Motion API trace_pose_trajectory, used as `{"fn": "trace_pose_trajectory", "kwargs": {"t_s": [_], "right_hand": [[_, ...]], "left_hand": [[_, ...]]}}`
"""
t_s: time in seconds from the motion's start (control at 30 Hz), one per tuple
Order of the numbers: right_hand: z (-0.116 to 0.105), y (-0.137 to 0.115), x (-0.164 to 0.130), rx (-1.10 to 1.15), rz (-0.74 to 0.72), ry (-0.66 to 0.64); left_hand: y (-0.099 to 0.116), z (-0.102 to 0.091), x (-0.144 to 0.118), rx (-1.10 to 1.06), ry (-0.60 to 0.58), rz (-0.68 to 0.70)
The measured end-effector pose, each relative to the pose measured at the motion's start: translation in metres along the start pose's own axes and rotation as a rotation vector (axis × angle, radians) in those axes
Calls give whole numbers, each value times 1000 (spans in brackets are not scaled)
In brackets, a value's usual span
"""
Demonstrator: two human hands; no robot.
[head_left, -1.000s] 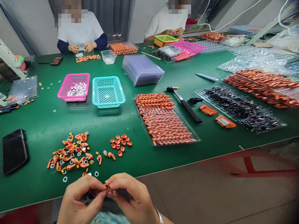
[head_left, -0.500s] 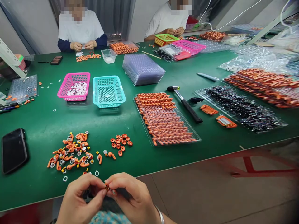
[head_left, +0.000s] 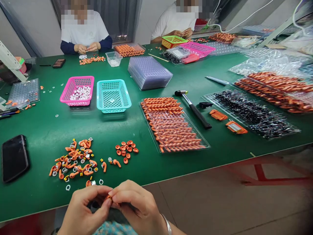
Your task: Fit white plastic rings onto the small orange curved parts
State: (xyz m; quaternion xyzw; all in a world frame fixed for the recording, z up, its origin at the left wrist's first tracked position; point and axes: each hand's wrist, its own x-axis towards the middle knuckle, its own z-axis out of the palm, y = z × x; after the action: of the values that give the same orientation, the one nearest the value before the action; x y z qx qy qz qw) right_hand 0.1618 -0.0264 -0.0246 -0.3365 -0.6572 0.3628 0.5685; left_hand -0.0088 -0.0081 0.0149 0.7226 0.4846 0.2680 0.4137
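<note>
Head view: both hands pinch one small orange part at the near edge of the green surface (head_left: pixel 146 169).

The left hand (head_left: pixel 81 209) and right hand (head_left: pixel 137 204) are closed fingertip to fingertip on the small orange part (head_left: pixel 109 197), held just off the surface edge. It looks light, rubbery and easy to drop, so it is best taken by its sides with fingertips. Counted: one loose pile of orange pieces (head_left: pixel 74 160), one cluster of about ten orange caps (head_left: pixel 126 148), two near baskets, pink basket (head_left: pixel 77 90) and teal basket (head_left: pixel 113 95), one hammer (head_left: pixel 193 108), one phone (head_left: pixel 14 157).
</note>
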Motion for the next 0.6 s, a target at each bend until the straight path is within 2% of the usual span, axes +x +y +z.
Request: {"fn": "trace_pose_trajectory", "kwargs": {"t_s": [0.1, 0.17, 0.27, 0.33, 0.4, 0.5, 0.6], "right_hand": [[-2, 2, -1, 1, 72, -7], [-6, 3, 0, 99, 257, -39], [-13, 6, 4, 459, 622, -182], [-16, 8, 5, 675, 779, -247], [-16, 9, 6, 793, 848, -246], [-11, 12, 5, 899, 885, -205], [-5, 12, 2, 921, 886, -131]], "left_hand": [[-4, 0, -3, 136, 58, 128], [-6, -1, -5, 211, 106, 214], [-5, -1, -5, 318, 187, 365], [-3, 0, -3, 371, 251, 468], [-2, 1, -2, 391, 292, 538], [-2, 3, -2, 403, 296, 574], [-5, 4, -4, 452, 296, 589]]}}
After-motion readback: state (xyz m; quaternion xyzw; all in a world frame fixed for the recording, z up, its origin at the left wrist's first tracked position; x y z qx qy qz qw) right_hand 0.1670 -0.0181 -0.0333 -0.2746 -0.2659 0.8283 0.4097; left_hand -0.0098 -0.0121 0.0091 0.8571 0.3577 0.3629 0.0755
